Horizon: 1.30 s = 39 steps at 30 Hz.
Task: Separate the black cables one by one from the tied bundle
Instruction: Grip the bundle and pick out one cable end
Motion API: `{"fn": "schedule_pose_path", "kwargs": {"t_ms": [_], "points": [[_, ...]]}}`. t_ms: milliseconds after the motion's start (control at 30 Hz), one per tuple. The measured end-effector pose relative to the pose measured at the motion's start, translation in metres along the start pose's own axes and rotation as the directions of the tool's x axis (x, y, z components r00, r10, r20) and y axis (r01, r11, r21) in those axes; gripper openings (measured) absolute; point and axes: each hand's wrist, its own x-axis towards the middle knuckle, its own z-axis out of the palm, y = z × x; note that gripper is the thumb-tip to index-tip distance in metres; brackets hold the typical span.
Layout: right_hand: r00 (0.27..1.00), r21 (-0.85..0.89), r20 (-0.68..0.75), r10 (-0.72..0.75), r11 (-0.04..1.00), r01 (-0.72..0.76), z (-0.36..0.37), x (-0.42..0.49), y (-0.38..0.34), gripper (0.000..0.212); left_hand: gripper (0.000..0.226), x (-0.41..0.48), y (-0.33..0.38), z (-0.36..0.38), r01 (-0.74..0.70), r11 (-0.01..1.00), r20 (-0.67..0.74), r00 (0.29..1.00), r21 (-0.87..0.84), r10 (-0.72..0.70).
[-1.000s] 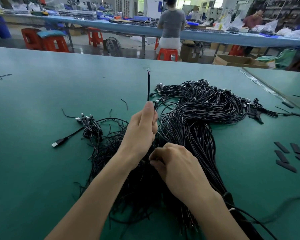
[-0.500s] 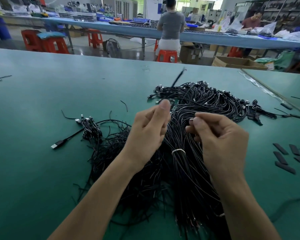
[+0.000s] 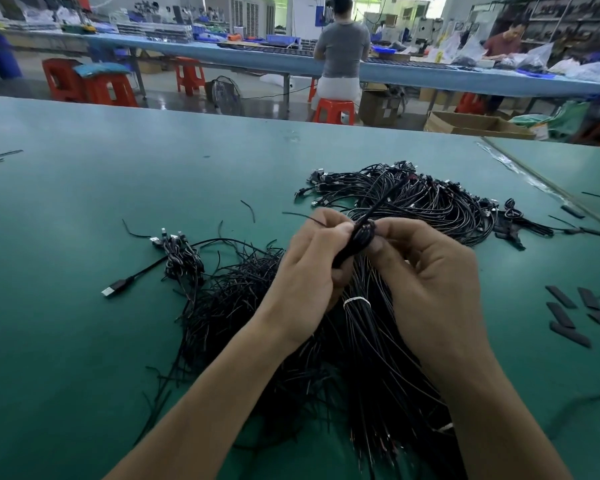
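Observation:
A big bundle of black cables (image 3: 371,341) lies on the green table, bound by a white tie (image 3: 355,301), with its plug ends fanned out at the far right (image 3: 413,199). My left hand (image 3: 309,271) and my right hand (image 3: 426,271) meet above the bundle. Both pinch a folded black cable (image 3: 359,237) between thumbs and fingers. One strand of it runs up and away toward the plug ends. A looser heap of separated black cables (image 3: 229,306) lies left of the bundle, partly under my left forearm.
A small cluster of plugs (image 3: 177,251) and one USB plug (image 3: 113,289) lie left of the heap. Flat black strips (image 3: 565,317) lie at the right. A table seam (image 3: 548,188) runs at far right. People sit at a bench beyond the far edge.
My hands came together: the right hand rose from the bundle and closed on the cable that the left hand held. The cable end that stood upright now leans away to the right.

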Motion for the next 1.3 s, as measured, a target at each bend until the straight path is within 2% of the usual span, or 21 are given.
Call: {"fn": "schedule_pose_path", "kwargs": {"t_ms": [67, 133, 233, 333, 467, 533, 567, 667, 800, 867, 900, 967, 1033, 1167, 1300], "points": [[0.999, -0.091, 0.047, -0.014, 0.996, 0.018, -0.002, 0.001, -0.002, 0.025, 0.021, 0.002, -0.001, -0.001, -0.010, 1.000, -0.021, 1.000, -0.019, 0.010], [0.995, -0.141, 0.090, -0.045, 0.988, 0.057, -0.002, -0.001, -0.003, 0.026, 0.032, 0.002, 0.000, -0.001, -0.041, 0.999, -0.045, 0.998, -0.028, 0.040], [0.974, -0.267, 0.121, -0.192, 0.939, 0.218, 0.001, -0.003, -0.003, 0.018, 0.048, 0.003, 0.000, 0.002, -0.061, 0.998, -0.133, 0.989, -0.021, 0.058], [0.911, -0.417, 0.193, -0.365, 0.810, 0.413, 0.000, -0.004, 0.001, 0.008, 0.048, 0.005, -0.002, 0.000, 0.037, 0.998, -0.212, 0.977, 0.050, -0.026], [0.837, -0.545, 0.245, -0.489, 0.644, 0.536, -0.009, -0.001, 0.001, 0.010, 0.054, 0.003, -0.001, -0.002, 0.224, 0.972, -0.064, 0.974, 0.076, -0.219], [0.827, -0.550, 0.291, -0.482, 0.623, 0.556, -0.014, 0.002, -0.004, 0.009, 0.060, 0.000, 0.001, -0.006, 0.289, 0.947, 0.049, 0.953, 0.140, -0.298], [0.833, -0.527, 0.310, -0.458, 0.647, 0.552, -0.015, 0.002, -0.007, 0.007, 0.063, -0.001, 0.003, -0.007, 0.302, 0.939, 0.101, 0.942, 0.164, -0.321], [0.899, -0.405, 0.295, -0.325, 0.809, 0.426, -0.016, 0.002, -0.012, 0.006, 0.060, -0.002, 0.004, -0.011, 0.354, 0.924, 0.205, 0.903, 0.142, -0.377], [0.949, -0.323, 0.254, -0.186, 0.909, 0.265, -0.020, 0.001, -0.015, 0.013, 0.033, -0.004, 0.006, -0.009, 0.404, 0.913, 0.305, 0.863, 0.062, -0.403], [0.955, -0.312, 0.273, -0.118, 0.928, 0.204, -0.025, 0.002, -0.015, 0.020, 0.013, -0.005, 0.007, -0.006, 0.378, 0.919, 0.335, 0.856, 0.114, -0.394], [0.952, -0.321, 0.294, -0.090, 0.929, 0.187, -0.027, 0.003, -0.016, 0.020, 0.010, -0.005, 0.006, -0.005, 0.329, 0.924, 0.331, 0.865, 0.193, -0.377], [0.943, -0.354, 0.328, -0.064, 0.917, 0.185, -0.029, 0.003, -0.015, 0.014, 0.028, -0.004, 0.001, -0.006, 0.173, 0.901, 0.307, 0.900, 0.398, -0.308], [0.940, -0.436, 0.334, -0.071, 0.872, 0.221, -0.029, 0.003, -0.014, 0.013, 0.038, -0.004, -0.003, -0.007, 0.074, 0.862, 0.330, 0.905, 0.502, -0.270], [0.925, -0.528, 0.333, -0.183, 0.776, 0.344, -0.022, 0.001, -0.011, 0.011, 0.038, -0.002, -0.008, -0.010, 0.070, 0.808, 0.283, 0.916, 0.585, -0.284], [0.899, -0.559, 0.346, -0.268, 0.711, 0.427, -0.017, 0.001, -0.006, 0.011, 0.034, -0.001, -0.010, -0.009, 0.132, 0.846, 0.236, 0.928, 0.517, -0.289]]}}
